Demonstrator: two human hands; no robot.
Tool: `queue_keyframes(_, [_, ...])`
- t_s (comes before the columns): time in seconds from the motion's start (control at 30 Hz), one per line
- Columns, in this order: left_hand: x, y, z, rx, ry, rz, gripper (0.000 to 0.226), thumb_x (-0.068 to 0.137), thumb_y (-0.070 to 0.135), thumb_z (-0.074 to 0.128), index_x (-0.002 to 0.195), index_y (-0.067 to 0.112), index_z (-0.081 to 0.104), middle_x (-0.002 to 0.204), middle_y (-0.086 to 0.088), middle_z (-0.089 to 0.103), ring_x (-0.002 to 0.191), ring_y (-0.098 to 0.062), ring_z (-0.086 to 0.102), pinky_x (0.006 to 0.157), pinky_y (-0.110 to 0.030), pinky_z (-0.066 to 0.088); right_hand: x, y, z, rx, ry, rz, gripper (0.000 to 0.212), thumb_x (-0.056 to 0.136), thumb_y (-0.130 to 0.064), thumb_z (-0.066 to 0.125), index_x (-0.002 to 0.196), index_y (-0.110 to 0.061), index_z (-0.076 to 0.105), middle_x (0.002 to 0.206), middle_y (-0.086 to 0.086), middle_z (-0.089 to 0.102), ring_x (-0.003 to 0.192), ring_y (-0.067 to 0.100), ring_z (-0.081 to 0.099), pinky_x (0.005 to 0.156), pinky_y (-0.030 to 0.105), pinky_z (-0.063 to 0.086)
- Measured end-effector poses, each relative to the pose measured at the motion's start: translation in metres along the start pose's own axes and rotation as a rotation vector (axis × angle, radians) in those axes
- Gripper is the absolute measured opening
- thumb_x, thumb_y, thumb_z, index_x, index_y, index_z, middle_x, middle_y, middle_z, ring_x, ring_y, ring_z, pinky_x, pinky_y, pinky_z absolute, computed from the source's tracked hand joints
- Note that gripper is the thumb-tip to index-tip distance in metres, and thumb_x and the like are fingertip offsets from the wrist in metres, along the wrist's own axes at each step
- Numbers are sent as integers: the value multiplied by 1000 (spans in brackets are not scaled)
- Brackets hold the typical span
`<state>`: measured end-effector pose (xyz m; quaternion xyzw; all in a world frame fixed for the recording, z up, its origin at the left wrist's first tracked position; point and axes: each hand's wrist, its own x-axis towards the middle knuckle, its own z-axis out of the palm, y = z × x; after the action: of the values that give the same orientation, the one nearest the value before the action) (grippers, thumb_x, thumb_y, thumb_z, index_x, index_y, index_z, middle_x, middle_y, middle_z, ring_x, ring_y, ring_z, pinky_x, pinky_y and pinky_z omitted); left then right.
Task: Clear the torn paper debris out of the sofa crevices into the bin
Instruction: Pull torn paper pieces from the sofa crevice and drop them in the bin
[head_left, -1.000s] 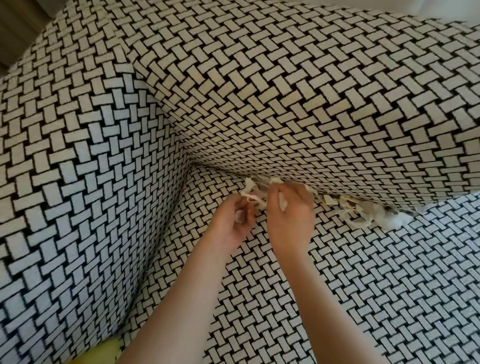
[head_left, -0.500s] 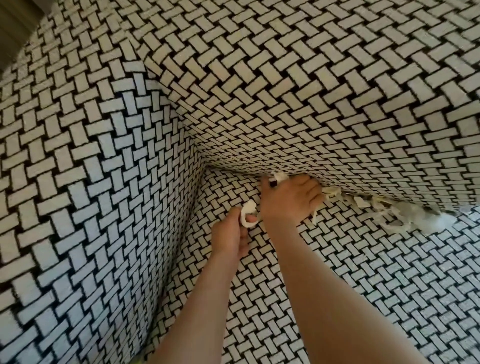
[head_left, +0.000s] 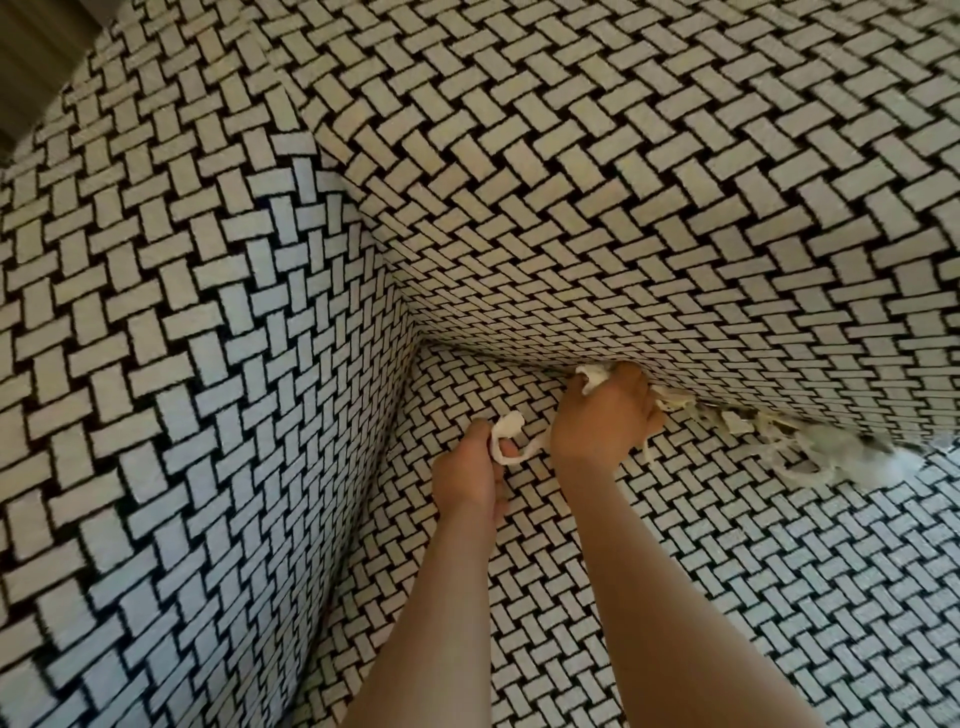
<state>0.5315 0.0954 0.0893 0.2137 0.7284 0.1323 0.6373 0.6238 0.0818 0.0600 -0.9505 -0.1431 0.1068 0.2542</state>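
Torn white paper scraps (head_left: 779, 441) are wedged along the crevice between the sofa's back cushion (head_left: 649, 208) and its seat (head_left: 727, 571). My right hand (head_left: 602, 421) is curled at the crevice, gripping a wad of paper scraps (head_left: 589, 376) at its top, and more strips trail from under its fingers. My left hand (head_left: 467, 478) sits just left of it on the seat and pinches a looped paper strip (head_left: 506, 436). No bin is in view.
The sofa wears a black-and-white basket-weave cover. Its armrest (head_left: 182, 364) rises close on the left, forming a tight corner (head_left: 415, 343) with the back cushion. A dark strip of floor or wall (head_left: 36, 52) shows at the top left.
The view has closed in on the crevice. My left hand drew back from the crevice with a paper strip, and my right hand pushed deeper in and gathered a wad.
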Motion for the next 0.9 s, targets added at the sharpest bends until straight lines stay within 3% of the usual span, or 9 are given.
queue_keyframes(0.17, [0,4,2,-52,-5,-27,37,83,35,56,52,14,60,48,3,34,29,-8,21,31,-11,18,-7,13,-9,220,-29,-186,27,80,-4,56,107,0,56,106,16,60,104,35,49,93,41,31])
queue_keyframes(0.27, [0,5,3,-51,-8,-28,38,84,35,55,54,14,63,48,3,32,26,-8,18,30,-10,17,-17,26,-19,251,-36,-439,32,78,-18,41,96,-5,63,93,13,62,89,34,55,80,41,40])
queue_keyframes(0.37, [1,4,3,-38,-12,-30,34,84,36,55,59,14,65,39,5,38,21,-7,21,30,-10,18,-31,44,-21,32,-125,-670,46,69,-35,44,104,-14,63,116,14,55,110,29,42,89,48,38])
queue_keyframes(0.47, [-1,3,3,-42,-16,-31,32,83,34,56,61,13,65,53,-1,54,22,-7,34,31,-9,24,-42,53,-20,-118,-167,-760,55,68,-44,59,117,-19,54,136,13,45,124,27,29,99,48,32])
queue_keyframes(0.57, [-5,4,3,-49,-21,-33,34,85,35,56,59,13,61,39,2,51,20,-6,31,30,-7,21,-45,46,-14,-174,-80,-834,57,62,-27,74,116,-20,55,123,13,58,116,29,35,90,51,43])
queue_keyframes(0.7, [-9,6,2,-117,-22,-41,31,86,33,54,60,15,55,30,7,46,20,-4,32,31,-6,20,-48,32,-6,-114,-54,-861,48,53,-7,82,99,-14,69,97,9,66,100,25,40,78,42,49])
queue_keyframes(0.8, [-10,7,2,-139,-20,-47,30,86,29,52,60,15,53,28,9,42,19,-4,27,31,-5,18,-46,27,-6,-93,-54,-843,38,60,-2,66,96,-10,70,90,10,66,95,27,49,75,44,51])
queue_keyframes(0.9, [-9,7,3,-182,-18,-46,26,86,28,48,71,14,63,29,12,40,23,-5,20,30,-7,16,-42,23,-12,16,-112,-774,39,70,-12,39,93,-6,69,84,12,65,80,32,59,66,38,52])
